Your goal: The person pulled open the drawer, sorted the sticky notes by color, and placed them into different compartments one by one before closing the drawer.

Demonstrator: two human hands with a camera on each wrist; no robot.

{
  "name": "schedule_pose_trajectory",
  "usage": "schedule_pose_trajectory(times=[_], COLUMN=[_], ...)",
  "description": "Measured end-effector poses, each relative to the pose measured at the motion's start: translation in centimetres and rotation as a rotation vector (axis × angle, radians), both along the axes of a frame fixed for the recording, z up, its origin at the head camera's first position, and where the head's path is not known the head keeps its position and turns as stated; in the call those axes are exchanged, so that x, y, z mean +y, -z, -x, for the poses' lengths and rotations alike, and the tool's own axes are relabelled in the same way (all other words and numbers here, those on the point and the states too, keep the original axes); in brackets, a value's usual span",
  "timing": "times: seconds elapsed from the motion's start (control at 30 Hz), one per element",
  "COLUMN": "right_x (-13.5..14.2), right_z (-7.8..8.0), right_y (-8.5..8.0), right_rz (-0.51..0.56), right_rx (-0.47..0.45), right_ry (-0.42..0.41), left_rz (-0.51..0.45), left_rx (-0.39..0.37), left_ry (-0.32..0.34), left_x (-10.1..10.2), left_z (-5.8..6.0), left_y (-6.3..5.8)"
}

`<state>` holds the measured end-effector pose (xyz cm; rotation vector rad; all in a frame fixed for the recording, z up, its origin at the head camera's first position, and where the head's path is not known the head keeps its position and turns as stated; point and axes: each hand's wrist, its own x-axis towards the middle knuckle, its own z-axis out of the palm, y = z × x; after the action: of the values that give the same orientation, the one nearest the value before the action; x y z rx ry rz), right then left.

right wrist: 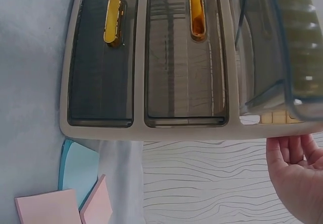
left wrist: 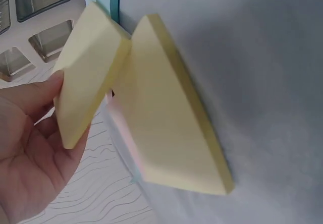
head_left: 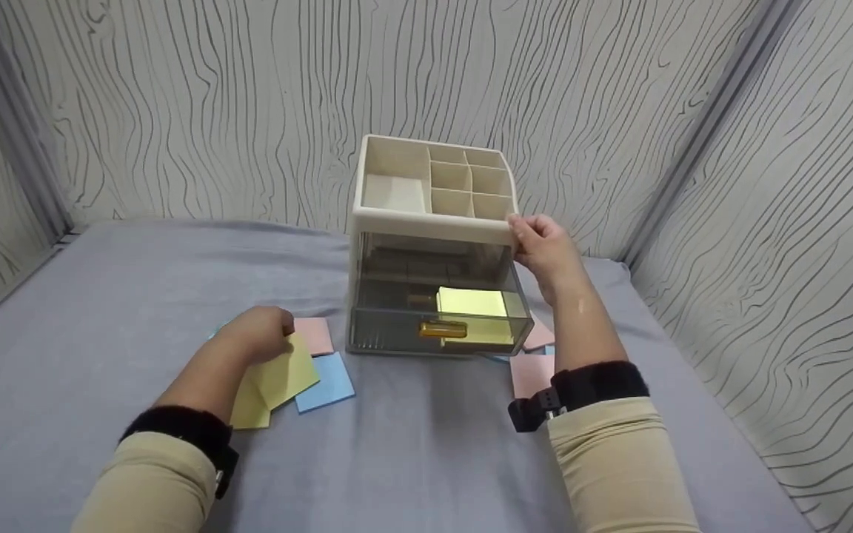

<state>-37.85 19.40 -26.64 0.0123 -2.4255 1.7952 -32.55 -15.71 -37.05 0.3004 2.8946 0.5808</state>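
On the table [head_left: 101, 311], a drawer box [head_left: 434, 225], its top drawer [head_left: 389, 331] pulled out, is held by the right hand [head_left: 551, 255]; from the drawer toward the table's left edge, a yellow pad [left wrist: 88, 77] is pinched by the nearer left hand [head_left: 260, 333].

Before us a smooth matt plastic organizer [head_left: 434, 225], glossy translucent plastic drawer [head_left: 386, 331], shiny handle [head_left: 443, 329], matt paper pads [head_left: 292, 374], creased cloth [head_left: 426, 459]
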Motion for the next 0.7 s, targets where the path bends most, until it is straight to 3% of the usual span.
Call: schedule_pose_trajectory(times=[0.13, 0.33, 0.7], right_x=[0.1, 0.2, 0.2], right_z=[-0.1, -0.1, 0.0], right_y=[-0.1, 0.0, -0.2], right_rz=[0.003, 0.005, -0.009], right_rx=[-0.001, 0.001, -0.029], right_ry=[-0.013, -0.016, 0.000], left_rz=[0.012, -0.015, -0.120], left_rx=[-0.001, 0.081, 0.143], left_ry=[0.031, 0.053, -0.098], left_x=[0.1, -0.1, 0.5], left_z=[-0.1, -0.5, -2.1], left_y=[-0.8, -2.9, -7.7])
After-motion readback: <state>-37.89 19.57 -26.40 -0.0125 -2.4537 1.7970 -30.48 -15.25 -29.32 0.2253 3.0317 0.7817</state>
